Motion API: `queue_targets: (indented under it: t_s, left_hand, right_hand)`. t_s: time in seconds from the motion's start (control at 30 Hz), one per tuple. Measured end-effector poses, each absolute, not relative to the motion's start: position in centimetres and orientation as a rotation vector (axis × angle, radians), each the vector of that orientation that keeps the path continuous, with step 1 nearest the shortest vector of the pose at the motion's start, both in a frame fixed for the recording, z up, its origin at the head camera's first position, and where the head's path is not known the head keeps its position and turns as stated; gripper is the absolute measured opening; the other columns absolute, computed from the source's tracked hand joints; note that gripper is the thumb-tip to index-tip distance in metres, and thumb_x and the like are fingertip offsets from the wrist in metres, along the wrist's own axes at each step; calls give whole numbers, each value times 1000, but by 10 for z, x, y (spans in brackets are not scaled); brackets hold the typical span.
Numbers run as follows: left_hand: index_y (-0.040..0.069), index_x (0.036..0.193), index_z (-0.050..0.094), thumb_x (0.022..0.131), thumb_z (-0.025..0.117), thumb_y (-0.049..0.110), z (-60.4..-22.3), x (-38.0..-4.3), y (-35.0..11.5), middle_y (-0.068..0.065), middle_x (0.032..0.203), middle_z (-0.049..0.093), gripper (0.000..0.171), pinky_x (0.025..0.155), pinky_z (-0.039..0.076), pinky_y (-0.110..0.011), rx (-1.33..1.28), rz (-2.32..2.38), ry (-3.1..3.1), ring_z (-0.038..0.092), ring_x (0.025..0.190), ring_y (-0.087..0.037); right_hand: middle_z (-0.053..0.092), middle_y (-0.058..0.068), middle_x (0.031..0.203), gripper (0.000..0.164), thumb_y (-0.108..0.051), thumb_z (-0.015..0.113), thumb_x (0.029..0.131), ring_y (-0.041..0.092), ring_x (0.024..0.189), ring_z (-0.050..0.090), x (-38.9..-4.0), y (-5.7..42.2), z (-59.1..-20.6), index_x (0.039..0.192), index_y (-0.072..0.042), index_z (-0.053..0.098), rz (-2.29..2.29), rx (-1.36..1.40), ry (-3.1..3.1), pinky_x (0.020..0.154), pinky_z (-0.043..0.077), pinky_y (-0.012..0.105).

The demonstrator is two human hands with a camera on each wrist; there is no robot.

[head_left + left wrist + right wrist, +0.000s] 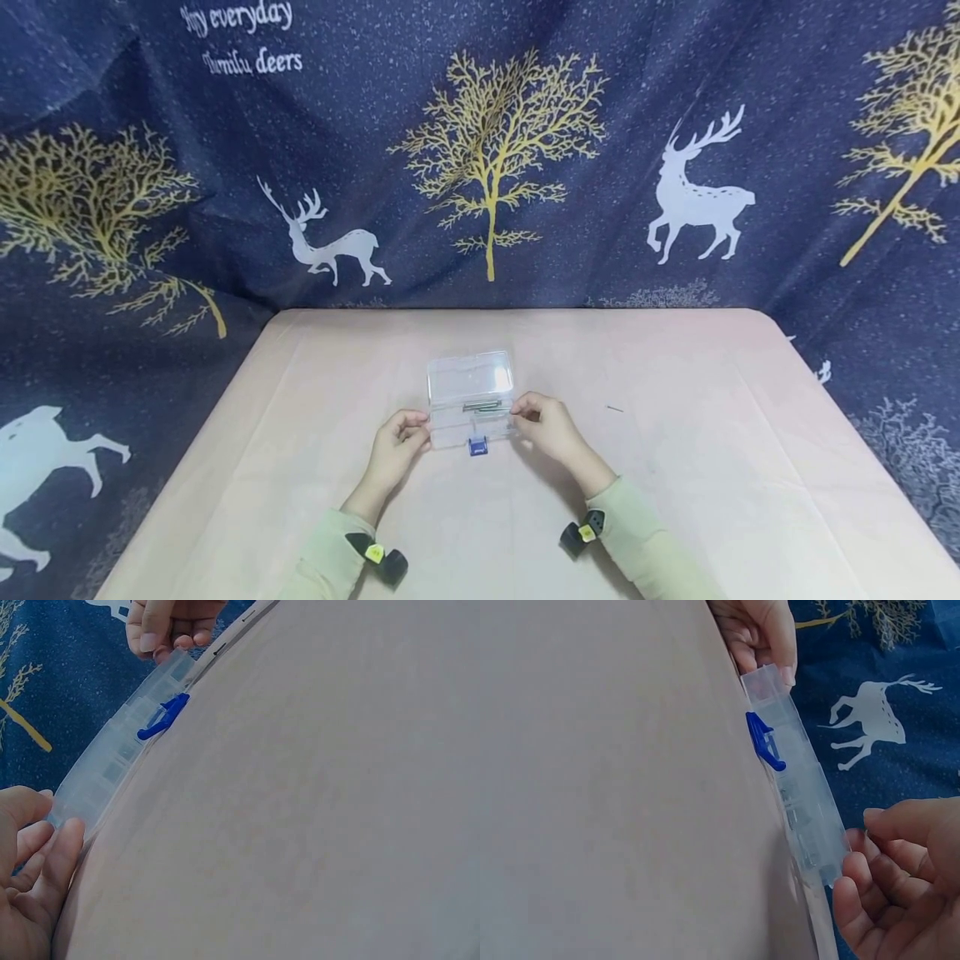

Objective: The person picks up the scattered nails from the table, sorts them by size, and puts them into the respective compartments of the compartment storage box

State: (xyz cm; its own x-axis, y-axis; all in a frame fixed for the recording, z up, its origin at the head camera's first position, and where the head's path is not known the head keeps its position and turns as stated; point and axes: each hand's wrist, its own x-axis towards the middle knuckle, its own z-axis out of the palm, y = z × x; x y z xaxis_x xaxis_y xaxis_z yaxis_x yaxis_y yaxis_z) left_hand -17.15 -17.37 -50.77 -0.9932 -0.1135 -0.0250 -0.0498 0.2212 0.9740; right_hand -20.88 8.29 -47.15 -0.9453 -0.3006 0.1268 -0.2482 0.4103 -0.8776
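A clear plastic box (452, 435) with a blue latch (477, 447) lies on the table, its lid (468, 375) tipped back. Several thin metal pieces (482, 407), like nails or screws, lie inside along the back. My left hand (399, 443) grips the box's left end between thumb and fingers. At the right end is my right hand (546, 427), its thumb and forefinger (874, 816) pinched together around what looks like a tiny thin metal piece (867, 835); the lower fingers touch the box wall. Much of that piece is hidden.
One small nail-like piece (615, 408) lies on the pale tablecloth (675, 467) to the right of my right hand. Behind the table's far edge hangs a dark blue cloth (585, 250) printed with deer and trees.
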Motion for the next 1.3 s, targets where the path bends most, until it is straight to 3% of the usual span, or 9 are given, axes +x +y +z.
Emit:
queue_targets:
  t_s: [0.67,1.13,1.3]
  left_hand:
    - [-6,111,58,88,57,0,-502,-170,-174,-22,105,62,23,76,60,-17,149,-1939,-2396,63,83,-9]
    - [-5,110,58,88,58,1,-502,-169,-173,-19,104,62,23,76,60,-18,191,-1921,-2418,62,83,-9]
    - [-7,111,57,88,58,0,-503,-169,-172,-20,103,62,24,76,60,-19,170,-1956,-2389,61,81,-6]
  right_hand:
    - [69,13,86,8,1,64,81,19,74,60,-227,119,-457,89,1,64,-1534,-409,2815,69,55,23]
    - [67,10,85,9,-1,62,82,25,83,62,-238,145,-462,90,1,66,-1230,-418,2801,82,57,43]
    - [66,8,86,5,-1,64,82,23,85,62,-237,147,-467,85,-3,66,-1150,-404,2767,85,57,43]
